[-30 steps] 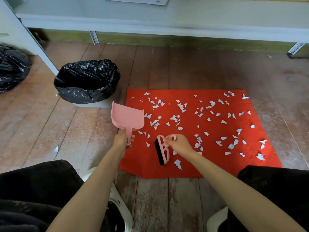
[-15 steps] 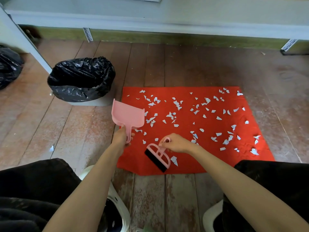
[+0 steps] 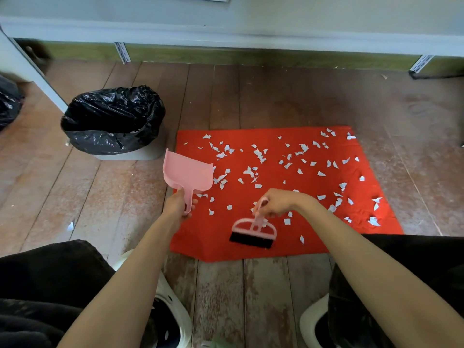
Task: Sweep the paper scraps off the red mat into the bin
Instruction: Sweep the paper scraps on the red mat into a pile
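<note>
No readable text, label or number — anywhere in view.

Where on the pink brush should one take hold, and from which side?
Probably grip the thin handle that sticks out of the arched back of the brush, coming from above on the side opposite the black bristles, which face the near edge of the mat. The right hand pinches it there.

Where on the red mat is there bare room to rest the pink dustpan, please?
The red fabric mat is bare at its near left corner, bordered by the left hand, the pink black-bristled brush and the near edge. White paper scraps crowd the middle and right.
</note>
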